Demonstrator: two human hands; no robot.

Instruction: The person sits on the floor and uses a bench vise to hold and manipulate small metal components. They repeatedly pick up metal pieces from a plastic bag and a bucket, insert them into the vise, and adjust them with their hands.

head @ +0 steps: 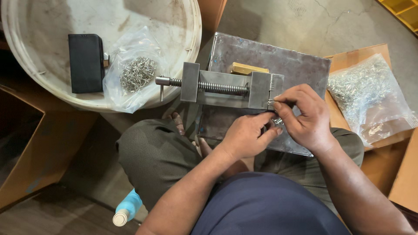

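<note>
Well left of the hands, a black wallet [85,63] and a bag of screws [136,74] sat on a round white lid [39,26], out of the way. Vise [226,89] on a steel plate [278,58] braced on the lap, just ahead of both hands. Left hand [248,135] curled loosely below; right hand [305,115] pinched a small metal pin [271,102] at the vise's end. Another bag of parts [370,93] lay right, near.

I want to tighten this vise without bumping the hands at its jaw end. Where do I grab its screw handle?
Grip the small crossbar hanging through the screw head at the vise left end, coming from the left. It juts clear below the screw, far from both hands working at the right end.
</note>
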